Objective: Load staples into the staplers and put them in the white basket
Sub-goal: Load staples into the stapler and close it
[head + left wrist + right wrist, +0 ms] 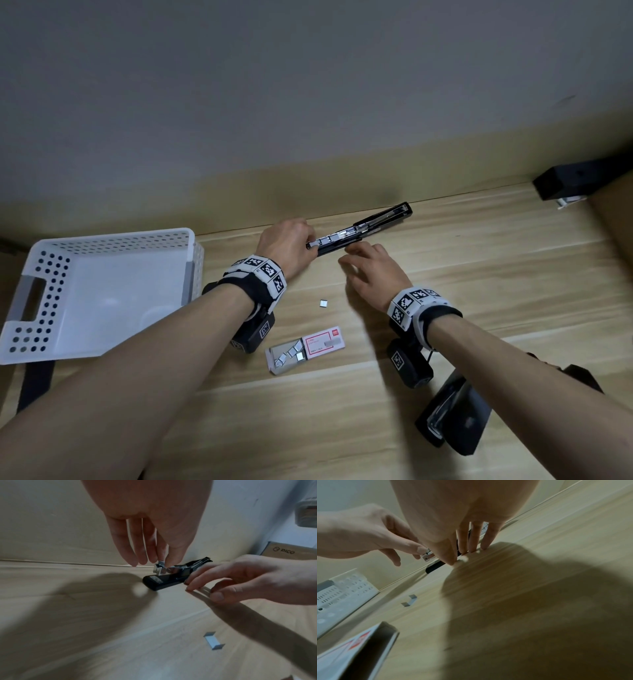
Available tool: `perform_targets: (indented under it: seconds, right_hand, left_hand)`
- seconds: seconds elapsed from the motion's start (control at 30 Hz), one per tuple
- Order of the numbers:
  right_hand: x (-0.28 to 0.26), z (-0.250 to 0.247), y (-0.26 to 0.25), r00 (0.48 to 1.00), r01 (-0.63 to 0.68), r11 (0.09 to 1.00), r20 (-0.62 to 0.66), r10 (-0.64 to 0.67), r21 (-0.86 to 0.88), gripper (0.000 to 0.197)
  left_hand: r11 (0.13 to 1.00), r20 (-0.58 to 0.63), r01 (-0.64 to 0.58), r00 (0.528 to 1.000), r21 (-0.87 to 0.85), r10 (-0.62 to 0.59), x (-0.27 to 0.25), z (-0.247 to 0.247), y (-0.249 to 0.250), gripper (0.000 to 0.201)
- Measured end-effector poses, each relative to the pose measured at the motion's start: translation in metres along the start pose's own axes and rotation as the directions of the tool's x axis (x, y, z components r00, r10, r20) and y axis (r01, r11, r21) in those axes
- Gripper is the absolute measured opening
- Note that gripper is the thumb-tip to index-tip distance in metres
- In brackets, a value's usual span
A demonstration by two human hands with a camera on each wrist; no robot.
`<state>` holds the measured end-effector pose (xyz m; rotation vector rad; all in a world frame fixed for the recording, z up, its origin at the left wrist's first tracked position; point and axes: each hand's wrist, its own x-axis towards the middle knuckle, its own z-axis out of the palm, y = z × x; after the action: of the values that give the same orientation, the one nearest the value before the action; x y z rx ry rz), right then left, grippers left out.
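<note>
A black stapler (pixel 368 222) lies swung open near the wall, its metal magazine (pixel 161 570) exposed. My left hand (pixel 310 241) pinches the front tip of that magazine between thumb and fingers (pixel 160 555). My right hand (pixel 352 255) holds nothing; its straight fingers (pixel 471 543) touch the table beside the stapler's base (pixel 435 566). The white perforated basket (pixel 41 308) stands at the left with nothing in it. An open staple box (pixel 305 349) with several strips lies near me, and one loose strip (pixel 323 303) lies between my wrists.
A second black stapler (pixel 455 418) lies under my right forearm at the front right. Another black stapler (pixel 561 185) sits at the far right by a cardboard box (pixel 291 550). The wall runs right behind the open stapler.
</note>
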<state>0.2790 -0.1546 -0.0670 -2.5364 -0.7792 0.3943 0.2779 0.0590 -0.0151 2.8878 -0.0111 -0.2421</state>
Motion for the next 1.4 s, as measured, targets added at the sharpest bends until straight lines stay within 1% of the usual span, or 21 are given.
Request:
perform_targets:
  seconds: [0.1,0.3,0.53,0.73,0.93,1.07,1.13,1.2,1.3,1.33,1.4]
  right_hand:
    - [0.000,0.000,0.001,1.000,-0.010,1.000,0.013,0.010,0.002,0.037]
    - [-0.001,0.000,0.000,1.000,-0.011,1.000,0.002,0.011,0.014,0.037]
    - [-0.001,-0.001,-0.001,1.000,-0.014,1.000,0.007,0.014,0.024,0.038]
    - [-0.001,-0.002,-0.002,1.000,-0.021,1.000,0.002,0.021,0.021,0.038]
    - [-0.001,-0.004,-0.004,0.999,-0.032,0.999,0.007,0.032,0.011,0.038]
    - [-0.001,-0.004,-0.004,0.999,-0.034,0.999,0.009,0.034,0.017,0.037]
    - [0.000,-0.004,-0.005,0.999,-0.033,0.999,0.016,0.033,0.033,0.031]
    - [0.003,-0.009,-0.008,0.998,-0.053,0.994,-0.034,0.056,0.094,0.020]
    - [0.016,-0.024,-0.021,0.978,-0.094,0.976,-0.167,0.127,0.196,0.012]
    - [0.022,-0.030,-0.027,0.971,-0.113,0.967,-0.181,0.156,0.226,0.012]
    - [0.036,-0.038,-0.038,0.964,-0.160,0.956,-0.168,0.205,0.247,0.011]
  left_hand:
    - [0.999,-0.023,0.013,1.000,-0.031,-0.014,0.002,0.000,0.000,0.020]
    - [1.000,-0.018,0.017,1.000,-0.020,-0.017,0.004,0.004,0.000,0.017]
    - [0.995,0.015,0.073,0.997,-0.069,-0.072,0.007,0.003,-0.003,0.014]
    - [0.995,0.030,0.080,0.996,-0.067,-0.078,0.009,-0.001,-0.001,0.012]
    - [0.991,0.072,0.104,0.993,-0.080,-0.098,0.012,-0.007,-0.001,0.005]
    - [0.980,0.086,0.138,0.988,-0.146,-0.127,0.012,-0.007,-0.001,0.006]
    - [0.973,0.088,0.144,0.988,-0.181,-0.130,0.011,-0.007,-0.003,0.007]
    - [0.968,0.082,0.139,0.989,-0.209,-0.124,0.010,-0.006,-0.005,0.010]
    - [0.951,0.084,0.168,0.985,-0.260,-0.151,0.004,-0.002,-0.011,0.021]
    - [0.943,0.087,0.183,0.982,-0.277,-0.165,0.002,-0.001,-0.013,0.024]
    - [0.922,0.093,0.218,0.976,-0.319,-0.198,-0.002,0.003,-0.018,0.026]
